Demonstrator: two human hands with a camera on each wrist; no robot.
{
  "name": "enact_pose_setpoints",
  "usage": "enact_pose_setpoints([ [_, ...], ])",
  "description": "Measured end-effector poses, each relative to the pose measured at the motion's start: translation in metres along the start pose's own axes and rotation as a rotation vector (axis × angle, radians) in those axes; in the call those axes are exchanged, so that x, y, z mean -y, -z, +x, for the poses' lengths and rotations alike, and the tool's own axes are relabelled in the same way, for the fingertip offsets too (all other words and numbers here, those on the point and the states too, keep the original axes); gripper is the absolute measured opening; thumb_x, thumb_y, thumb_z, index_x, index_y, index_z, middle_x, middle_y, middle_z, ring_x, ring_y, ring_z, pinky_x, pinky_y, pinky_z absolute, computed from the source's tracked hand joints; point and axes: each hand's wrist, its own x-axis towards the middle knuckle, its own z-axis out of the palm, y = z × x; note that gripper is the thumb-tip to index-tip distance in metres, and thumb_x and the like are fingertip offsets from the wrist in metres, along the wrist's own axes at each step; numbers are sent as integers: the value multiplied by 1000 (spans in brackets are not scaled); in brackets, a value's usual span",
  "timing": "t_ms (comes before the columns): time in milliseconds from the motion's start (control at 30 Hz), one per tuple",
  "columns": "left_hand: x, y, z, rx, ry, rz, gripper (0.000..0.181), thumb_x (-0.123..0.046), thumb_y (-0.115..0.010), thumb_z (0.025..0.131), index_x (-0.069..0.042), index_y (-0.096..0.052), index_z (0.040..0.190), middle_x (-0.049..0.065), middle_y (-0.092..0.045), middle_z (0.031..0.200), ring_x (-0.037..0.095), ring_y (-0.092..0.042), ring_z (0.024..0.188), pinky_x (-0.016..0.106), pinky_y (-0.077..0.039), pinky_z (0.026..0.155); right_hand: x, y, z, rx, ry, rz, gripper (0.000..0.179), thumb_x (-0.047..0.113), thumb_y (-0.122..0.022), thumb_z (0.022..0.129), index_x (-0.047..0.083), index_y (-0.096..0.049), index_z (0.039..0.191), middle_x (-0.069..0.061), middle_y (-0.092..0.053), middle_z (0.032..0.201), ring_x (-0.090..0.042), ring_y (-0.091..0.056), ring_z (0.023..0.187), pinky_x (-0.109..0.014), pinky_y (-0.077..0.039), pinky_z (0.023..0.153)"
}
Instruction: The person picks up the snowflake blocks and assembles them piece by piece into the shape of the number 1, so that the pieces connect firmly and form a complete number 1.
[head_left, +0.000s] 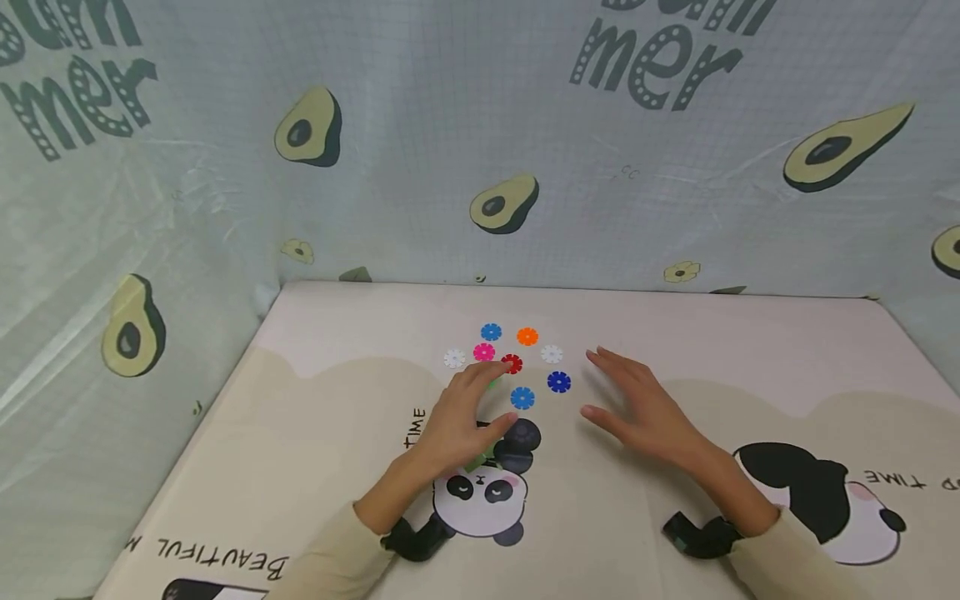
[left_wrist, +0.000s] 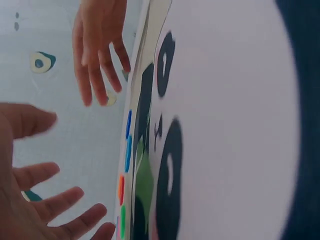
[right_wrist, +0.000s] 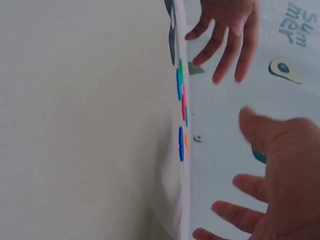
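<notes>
Several notched plastic discs lie flat in a loose cluster on the table: a red disc [head_left: 513,363], a pink disc [head_left: 483,352], an orange disc [head_left: 527,336], a dark blue disc [head_left: 558,382], a lighter blue disc [head_left: 522,397], others blue and white. My left hand [head_left: 461,421] hovers at the cluster's near left with fingers spread, mostly covering a green disc [right_wrist: 181,70]. My right hand [head_left: 648,412] is held to the right of the dark blue disc, thumb and fingers apart. Both wrist views show the two hands holding nothing, raised above the tabletop.
The table cover [head_left: 600,517] is printed with pandas and lettering. Behind the table and along its left side hangs a pale curtain [head_left: 405,125] with avocado prints. Black straps [head_left: 420,537] are around both wrists.
</notes>
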Motion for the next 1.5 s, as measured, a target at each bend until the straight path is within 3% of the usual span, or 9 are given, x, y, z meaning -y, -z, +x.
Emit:
enact_pose_setpoints([
  [200,-3,-10,7,13,72,-45,53,-18,-68,87,-9,-50,137,10,-53,127,22,-58,97,35,-51,81,3,-10,5,-39,-42,77,61,31,-67,90,9,-44,142,-15,-47,140,-33,-46,120,-51,-44,91],
  [333,-2,-12,12,8,118,-50,48,-18,-68,88,-8,-54,133,6,-60,113,17,-54,85,26,-47,69,6,-15,11,-39,-67,106,59,26,-69,89,8,-47,141,-14,-53,133,-28,-53,105,-42,-50,80],
  [533,-5,-20,18,11,140,-23,43,-17,-70,87,-4,-58,127,6,-62,103,14,-50,74,22,-42,59,8,-24,22,-57,-41,120,57,15,-71,87,9,-49,139,-9,-59,126,-23,-53,95,-38,-48,77],
  [833,5,-36,23,-101,125,141,35,-22,-72,86,-6,-67,116,3,-53,89,15,-54,77,25,-45,64,10,-42,28,-138,-30,107,48,9,-72,85,9,-57,131,-8,-63,118,-20,-53,87,-37,-47,75],
  [1000,10,-38,22,-103,96,200,32,-28,-72,86,-12,-68,112,3,-50,88,13,-48,69,21,-40,56,11,-46,28,-174,-14,47,46,12,-75,83,10,-61,127,-8,-63,116,-20,-53,86,-37,-47,72],
  [1200,10,-39,22,-105,86,207,30,-31,-74,84,-14,-68,108,3,-51,88,13,-48,70,21,-41,58,13,-47,30,-194,-23,34,44,12,-76,82,10,-63,124,-7,-64,114,-19,-53,83,-36,-46,69],
  [1500,10,-42,20,-96,84,138,28,-25,-77,82,-11,-66,104,1,-50,88,14,-52,77,23,-46,63,13,-53,28,-181,-68,23,43,15,-76,82,9,-65,123,-9,-60,112,-20,-52,85,-35,-46,69],
])
